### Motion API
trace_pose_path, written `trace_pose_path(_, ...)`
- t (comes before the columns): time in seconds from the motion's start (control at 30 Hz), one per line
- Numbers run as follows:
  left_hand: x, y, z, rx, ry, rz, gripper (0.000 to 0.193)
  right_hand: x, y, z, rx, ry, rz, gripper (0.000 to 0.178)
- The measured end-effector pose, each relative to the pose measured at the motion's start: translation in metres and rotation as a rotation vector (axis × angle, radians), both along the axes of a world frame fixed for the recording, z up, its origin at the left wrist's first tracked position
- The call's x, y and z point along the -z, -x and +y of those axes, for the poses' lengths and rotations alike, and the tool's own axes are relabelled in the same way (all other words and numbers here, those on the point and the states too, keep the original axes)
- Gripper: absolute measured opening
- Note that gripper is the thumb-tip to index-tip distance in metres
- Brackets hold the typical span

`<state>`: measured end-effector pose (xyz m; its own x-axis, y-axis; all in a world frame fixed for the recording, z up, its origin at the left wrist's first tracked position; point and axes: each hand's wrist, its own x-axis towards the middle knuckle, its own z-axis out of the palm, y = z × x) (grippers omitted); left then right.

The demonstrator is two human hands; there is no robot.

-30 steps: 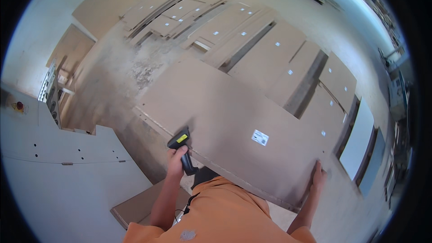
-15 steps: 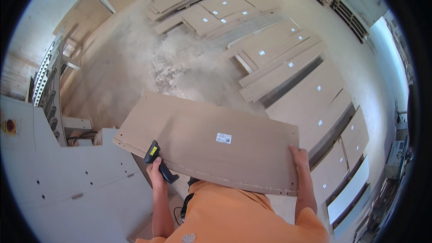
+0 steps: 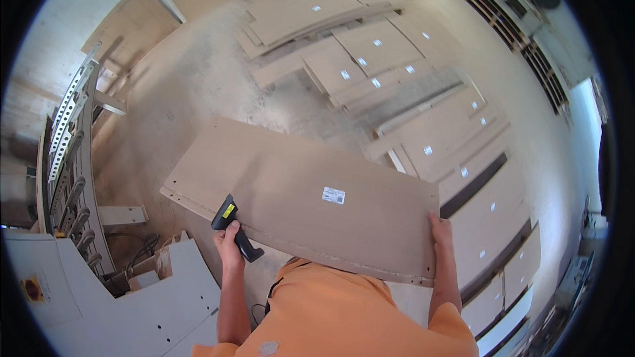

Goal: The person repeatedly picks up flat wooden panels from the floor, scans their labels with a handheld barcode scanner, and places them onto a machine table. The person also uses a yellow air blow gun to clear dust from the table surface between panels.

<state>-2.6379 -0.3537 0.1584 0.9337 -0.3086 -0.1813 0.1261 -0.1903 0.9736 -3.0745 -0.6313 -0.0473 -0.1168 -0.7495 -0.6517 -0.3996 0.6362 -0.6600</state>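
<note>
Above grey floor (image 3: 192, 73), flat white-labelled brown panel (image 3: 284, 185), right grip (image 3: 444, 233) clamped on it, left grip (image 3: 228, 243) round scanner (image 3: 247, 246).

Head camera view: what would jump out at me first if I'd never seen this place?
Probably the big brown board with its white label, in front of the orange shirt, the right hand gripping its right edge. Next, the black scanner in the left hand, by the board's near edge. Beyond, more labelled brown panels lie across the floor, toward the top and right.
</note>
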Motion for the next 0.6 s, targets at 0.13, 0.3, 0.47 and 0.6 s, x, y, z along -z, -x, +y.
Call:
trace_pose_path(0.13, -0.032, -0.086, -0.049, -0.121, 0.025, -0.068, 0.026, -0.04, -0.121, -0.102, -0.227, 0.018, -0.114, 0.06)
trace_pose_path(0.3, -0.068, -0.186, -0.065, -0.265, 0.009, -0.06, 0.025, -0.083, -0.277, -0.179, -0.315, 0.018, -0.155, 0.06)
trace_pose_path(0.47, -0.079, -0.326, -0.119, -0.307, 0.067, -0.071, 0.026, -0.096, -0.438, -0.242, -0.335, 0.04, -0.172, 0.063)
trace_pose_path(0.6, -0.09, -0.451, -0.185, -0.288, 0.036, -0.022, 0.029, -0.12, -0.534, -0.278, -0.301, 0.015, -0.069, 0.063)
